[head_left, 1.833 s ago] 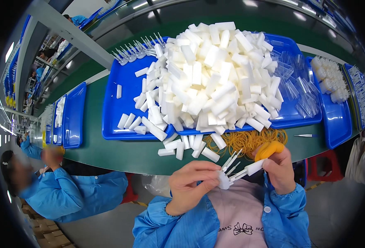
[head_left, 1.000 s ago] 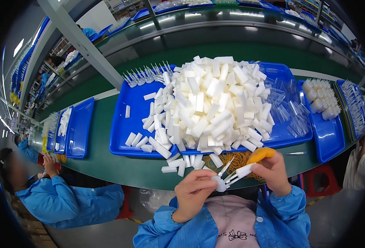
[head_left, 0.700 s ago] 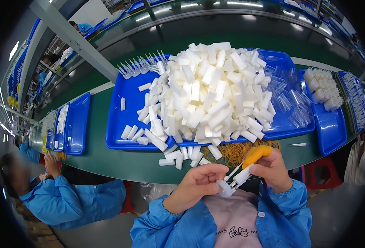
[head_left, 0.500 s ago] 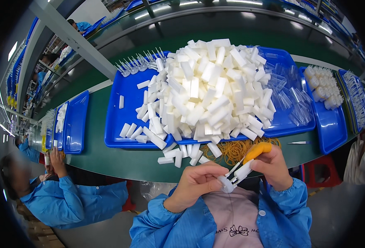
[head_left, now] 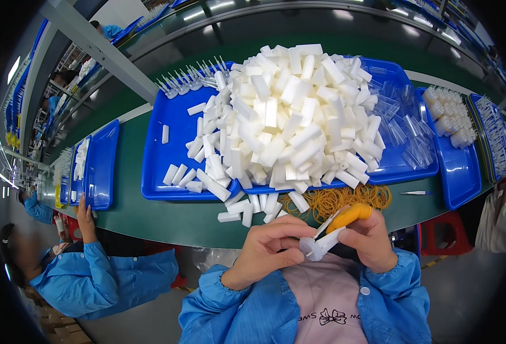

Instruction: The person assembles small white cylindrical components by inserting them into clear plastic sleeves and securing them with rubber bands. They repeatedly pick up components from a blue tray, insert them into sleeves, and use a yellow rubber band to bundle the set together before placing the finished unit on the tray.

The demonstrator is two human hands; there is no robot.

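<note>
Over the near table edge, my left hand (head_left: 269,250) pinches a small part with a clear round disc base (head_left: 311,249) between thumb and fingers. My right hand (head_left: 371,236), with an orange finger cot (head_left: 353,214) on one finger, grips the white blocks (head_left: 329,238) that lie along this part. Fingers cover some of how the blocks sit against it. Beyond my hands rises a large heap of white foam-like blocks (head_left: 299,123). Tan rubber bands (head_left: 321,203) lie in a loose tangle just past my right hand.
Blue trays (head_left: 160,146) hold the heap, with upright pinned disc parts (head_left: 190,79) at the back left and clear plastic sleeves (head_left: 405,129) at right. Tweezers (head_left: 416,193) lie near another blue tray (head_left: 462,180). At left, a co-worker in a blue jacket (head_left: 86,281) sits handling a white piece.
Both hands have shifted slightly, and the disc part has turned so its base faces up more. The white blocks sit lower between my hands. The co-worker's hand has moved up toward a tray.
</note>
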